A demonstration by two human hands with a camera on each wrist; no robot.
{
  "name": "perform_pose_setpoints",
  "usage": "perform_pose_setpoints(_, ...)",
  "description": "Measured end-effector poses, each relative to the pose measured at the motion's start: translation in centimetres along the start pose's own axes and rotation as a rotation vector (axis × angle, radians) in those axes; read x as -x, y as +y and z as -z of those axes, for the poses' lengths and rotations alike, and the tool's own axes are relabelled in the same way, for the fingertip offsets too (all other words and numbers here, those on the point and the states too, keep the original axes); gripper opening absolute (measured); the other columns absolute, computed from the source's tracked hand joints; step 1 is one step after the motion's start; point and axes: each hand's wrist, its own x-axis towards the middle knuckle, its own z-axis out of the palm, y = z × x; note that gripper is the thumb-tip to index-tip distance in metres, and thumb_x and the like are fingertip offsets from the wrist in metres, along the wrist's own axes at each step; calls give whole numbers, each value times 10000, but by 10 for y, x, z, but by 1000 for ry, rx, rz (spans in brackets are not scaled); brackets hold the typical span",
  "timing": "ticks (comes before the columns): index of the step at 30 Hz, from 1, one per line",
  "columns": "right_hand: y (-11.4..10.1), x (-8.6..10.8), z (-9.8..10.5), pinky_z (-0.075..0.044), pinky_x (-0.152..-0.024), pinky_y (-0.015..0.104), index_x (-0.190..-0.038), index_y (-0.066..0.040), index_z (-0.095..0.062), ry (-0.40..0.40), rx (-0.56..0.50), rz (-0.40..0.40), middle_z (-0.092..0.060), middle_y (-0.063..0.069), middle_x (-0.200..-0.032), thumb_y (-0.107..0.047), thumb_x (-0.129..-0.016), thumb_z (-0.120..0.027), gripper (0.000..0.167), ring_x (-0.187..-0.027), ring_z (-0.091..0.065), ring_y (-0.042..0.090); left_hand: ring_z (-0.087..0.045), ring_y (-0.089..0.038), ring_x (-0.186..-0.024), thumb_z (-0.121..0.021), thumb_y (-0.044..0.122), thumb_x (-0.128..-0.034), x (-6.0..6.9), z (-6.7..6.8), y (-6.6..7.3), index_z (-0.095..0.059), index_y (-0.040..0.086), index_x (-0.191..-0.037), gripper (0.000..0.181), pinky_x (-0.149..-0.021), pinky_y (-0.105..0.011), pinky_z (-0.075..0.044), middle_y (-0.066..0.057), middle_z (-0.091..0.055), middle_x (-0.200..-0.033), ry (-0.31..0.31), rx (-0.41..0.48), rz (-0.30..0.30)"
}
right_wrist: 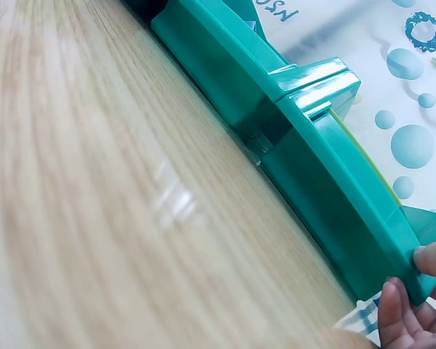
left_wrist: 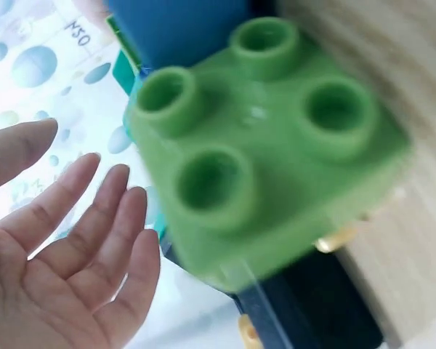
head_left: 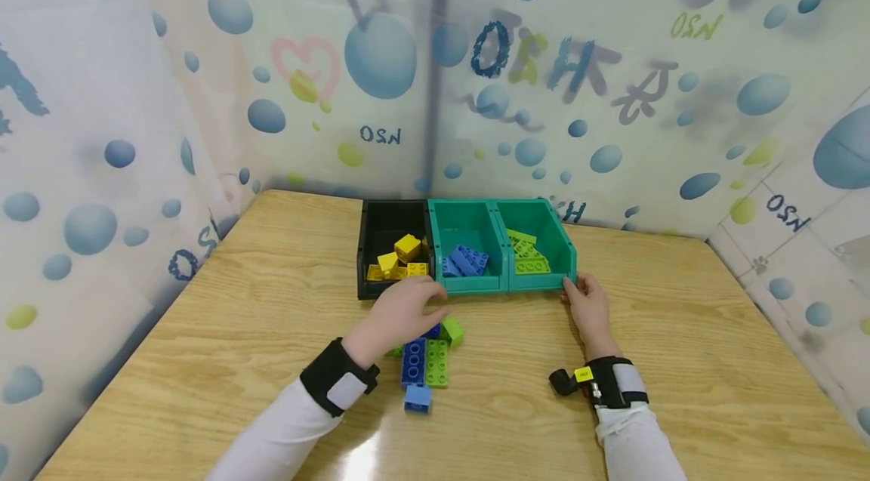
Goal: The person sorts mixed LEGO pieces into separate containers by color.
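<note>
In the head view my left hand [head_left: 396, 317] hovers over a small pile of toy building bricks, fingers loosely bent and apart from the thumb, holding nothing. Under and beside it are a lime green brick [head_left: 451, 331], a dark blue brick [head_left: 413, 362], a flat green brick [head_left: 437, 364] and a lighter blue brick [head_left: 418, 399]. A green brick [left_wrist: 261, 145] looms near the left wrist camera, beside the empty left hand [left_wrist: 80, 269]. My right hand [head_left: 590, 309] pinches the front right corner of the right teal bin [right_wrist: 327, 196] between thumb and fingers.
Left of the right teal bin stand a middle teal bin [head_left: 471, 285] with blue bricks [head_left: 465, 260] and a black bin [head_left: 362, 254] with yellow bricks [head_left: 408, 248]. Green bricks [head_left: 526, 254] lie in the right teal bin. A patterned curtain [head_left: 381, 126] hangs behind the wooden table [head_left: 272, 300].
</note>
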Motion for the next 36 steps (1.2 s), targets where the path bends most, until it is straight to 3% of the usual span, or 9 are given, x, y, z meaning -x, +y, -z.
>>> perform_pose_setpoints(6,0,0,-1,-438,-689,63,-1306,53,-436,0,14,-17,-490,159,-1137,-195,-1009,-434,388,-754,-511,-64,-606,-201,-912,-670,251,-882,8,4,-5,-668,45,-1078,284,-788,-352,-517,-87,-654,-1037,-63,-51,21)
perform_pose_setpoints(13,0,-1,-1,-444,-685,62,-1291,57,-446,8,13,-13,-495,152,-1114,-183,-1008,-436,372,-746,-516,-69,-589,-248,-1048,-676,242,-879,13,9,-6,-652,54,-1166,344,-899,-391,-497,-114,-628,-1156,-231,-93,-6)
perform_pose_setpoints(19,1,0,-1,-445,-686,63,-1289,58,-443,6,8,-11,-489,137,-1099,-182,-1007,-438,370,-742,-514,-76,-560,-249,-1092,-661,292,-889,15,2,-10,-568,77,-1287,462,-948,-409,-469,-136,-576,-1242,-346,-110,63)
perform_pose_setpoints(23,0,0,-1,-442,-687,62,-1302,60,-432,-1,5,-17,-478,140,-1111,-177,-1008,-430,377,-743,-505,-84,-565,-225,-1064,-657,294,-891,15,-2,-13,-570,86,-1283,452,-940,-402,-472,-110,-594,-1209,-344,-129,74)
perform_pose_setpoints(29,-1,0,-1,-440,-683,59,-1306,60,-432,-1,11,-14,-482,150,-1122,-175,-1009,-429,379,-733,-499,-90,-597,-185,-961,-657,200,-894,13,-4,-14,-632,60,-1185,324,-879,-365,-505,-80,-649,-1105,-278,-104,58)
perform_pose_setpoints(36,-2,1,0,-434,-686,57,-1306,53,-429,-4,18,-27,-479,144,-1123,-188,-1012,-424,381,-742,-493,-86,-609,-205,-991,-651,125,-892,11,-4,-15,-647,43,-1140,262,-897,-374,-504,-86,-659,-1105,-250,-85,84)
